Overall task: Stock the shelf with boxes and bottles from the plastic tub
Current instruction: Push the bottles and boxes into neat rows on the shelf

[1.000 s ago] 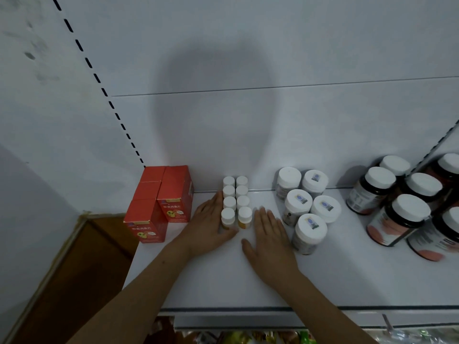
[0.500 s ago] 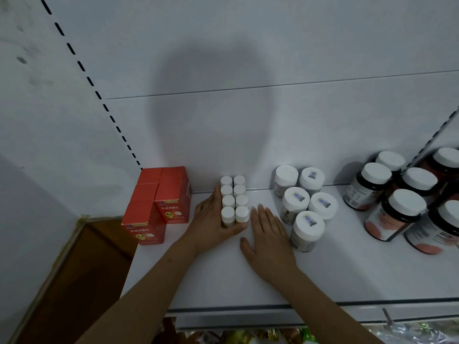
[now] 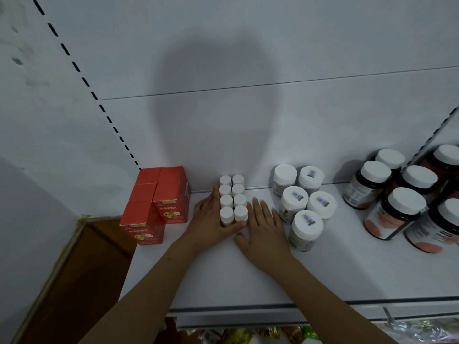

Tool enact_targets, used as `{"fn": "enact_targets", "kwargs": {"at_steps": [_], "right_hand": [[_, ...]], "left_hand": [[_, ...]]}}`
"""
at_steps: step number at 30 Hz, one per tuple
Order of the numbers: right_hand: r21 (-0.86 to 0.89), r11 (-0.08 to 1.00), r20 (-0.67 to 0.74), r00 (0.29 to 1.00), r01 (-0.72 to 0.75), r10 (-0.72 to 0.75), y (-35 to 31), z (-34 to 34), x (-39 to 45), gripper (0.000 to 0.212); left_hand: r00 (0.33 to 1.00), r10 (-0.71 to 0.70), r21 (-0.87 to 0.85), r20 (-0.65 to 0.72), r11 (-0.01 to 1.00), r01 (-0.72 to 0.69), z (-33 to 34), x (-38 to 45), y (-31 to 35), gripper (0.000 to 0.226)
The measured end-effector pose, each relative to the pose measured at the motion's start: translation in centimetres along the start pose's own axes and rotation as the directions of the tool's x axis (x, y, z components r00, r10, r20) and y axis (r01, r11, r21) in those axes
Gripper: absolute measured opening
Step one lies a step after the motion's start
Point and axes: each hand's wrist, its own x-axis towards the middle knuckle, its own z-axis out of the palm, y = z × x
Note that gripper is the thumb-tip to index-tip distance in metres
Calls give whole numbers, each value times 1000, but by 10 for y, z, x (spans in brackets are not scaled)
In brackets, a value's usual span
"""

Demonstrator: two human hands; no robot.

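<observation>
Several small white-capped bottles (image 3: 233,197) stand in two tight rows on the white shelf (image 3: 248,276), reaching back to the wall. My left hand (image 3: 211,219) lies flat against the left side of the rows, its thumb stretched under the front two bottles. My right hand (image 3: 263,227) lies flat on the shelf against the right side of the rows, fingers straight. Neither hand grips a bottle. The plastic tub is out of view.
Red boxes (image 3: 159,202) stand at the shelf's left end. Several medium white-lidded bottles (image 3: 301,204) stand just right of my right hand. Large dark bottles with white lids (image 3: 402,197) fill the right side. Packaged goods show on a lower shelf (image 3: 248,335).
Both hands have closed in on the small bottles and squeezed the rows tighter together; the front pair has slid back against the others.
</observation>
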Motion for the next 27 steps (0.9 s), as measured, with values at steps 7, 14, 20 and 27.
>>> {"fn": "enact_targets", "kwargs": {"at_steps": [7,14,20,27], "right_hand": [[29,1000,-21,1000,-1,2,0,1,0,92],[638,760,23,990,-123,140,-4,-29,-3,65],[815,548,91,976,-187,197,-29,-62,27,47],[833,501,156,968,-235,195,-33,-42,62,26]], "left_hand": [[1000,1,15,-30,1000,-1,2,-1,0,109],[998,5,3,-68,1000,-5,0,0,1,102],[991,103,75,-90,993,-96,3,3,0,98],[998,60,153,-30,987,-55,16,4,-17,113]]}}
